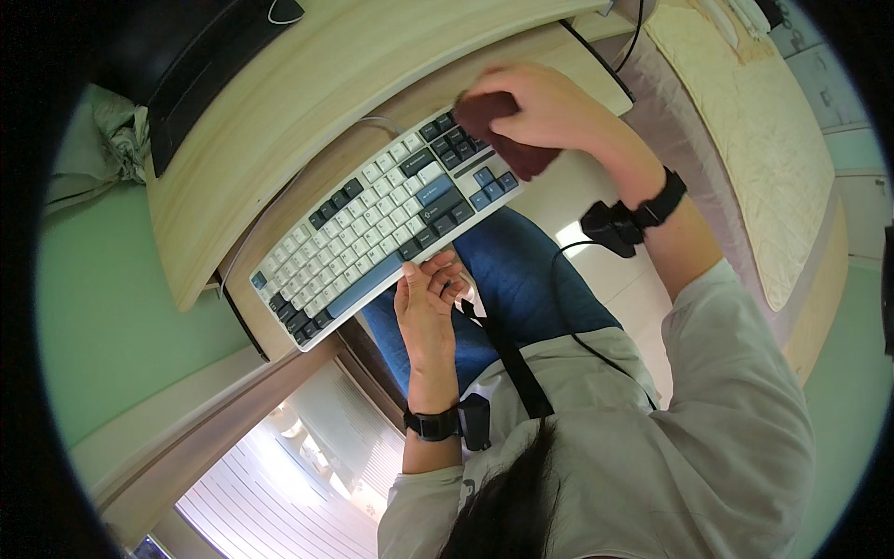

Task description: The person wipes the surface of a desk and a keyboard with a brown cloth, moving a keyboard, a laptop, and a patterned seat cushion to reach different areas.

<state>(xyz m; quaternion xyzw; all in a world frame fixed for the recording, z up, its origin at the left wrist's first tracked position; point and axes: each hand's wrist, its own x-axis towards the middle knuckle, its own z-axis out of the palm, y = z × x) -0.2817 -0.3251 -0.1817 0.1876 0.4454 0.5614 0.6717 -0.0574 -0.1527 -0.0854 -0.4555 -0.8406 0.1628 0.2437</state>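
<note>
A white-cased keyboard with white, black and blue keycaps lies slanted on the pull-out tray of a wooden desk. At its far right end, my right hand grips a dark maroon cloth. The cloth hangs over the upper right keys and hides some of them. My left hand is at the keyboard's front edge, just below the blue space bar, palm turned up. Its thumb and fingertips meet the case's edge; how firmly they grip there is partly hidden.
The light wood desktop curves above the tray, with a black monitor or panel at its left. A thin cable runs behind the keyboard. A bed with a cream pad stands to the right. Black wrist devices trail a cable.
</note>
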